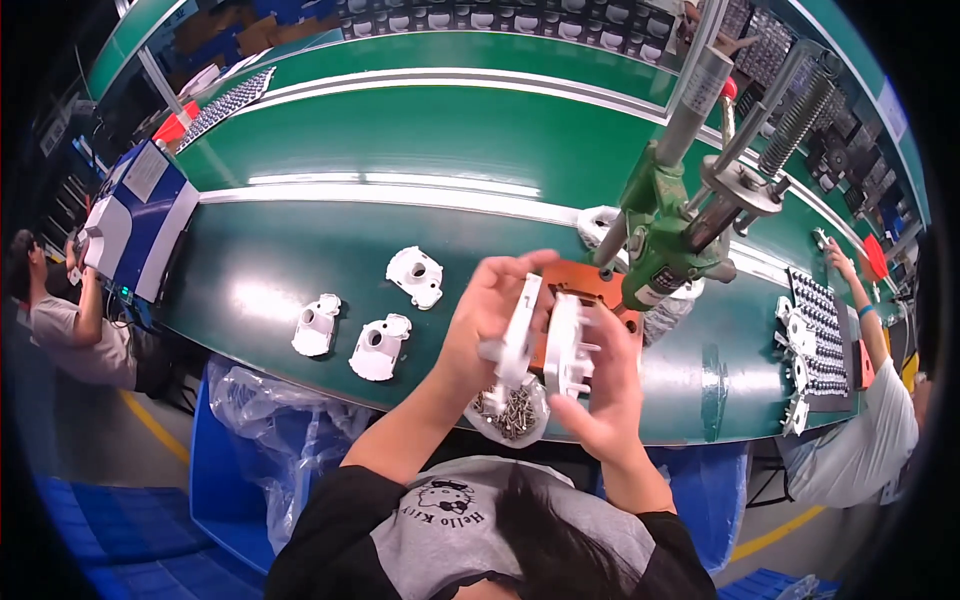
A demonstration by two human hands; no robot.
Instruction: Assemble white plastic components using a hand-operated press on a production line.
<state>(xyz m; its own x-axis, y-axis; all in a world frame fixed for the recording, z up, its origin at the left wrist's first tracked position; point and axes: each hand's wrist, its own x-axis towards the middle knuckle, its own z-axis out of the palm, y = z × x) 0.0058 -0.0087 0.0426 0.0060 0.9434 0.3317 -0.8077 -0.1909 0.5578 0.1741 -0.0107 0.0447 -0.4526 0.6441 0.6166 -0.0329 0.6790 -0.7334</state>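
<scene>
My left hand [478,312] is closed on a white plastic housing part [516,340], held on edge over the front of the bench. Close beside it, my right hand [619,385] grips a second white plastic housing part [563,348] with pegs on its side. A narrow gap shows between the two parts. Under them sits a bowl of metal screws [512,416]. Behind my hands is an orange fixture plate [603,287] at the base of a green hand press [665,245]. Three more white housing parts [379,347] lie to the left on the bench.
A blue and white machine [140,225] stands at the bench's left end. At the right, white parts [797,335] lie beside a tray of small dark pieces [822,330]. Blue bins [235,470] with clear plastic bags hang below the front edge. People work on both sides.
</scene>
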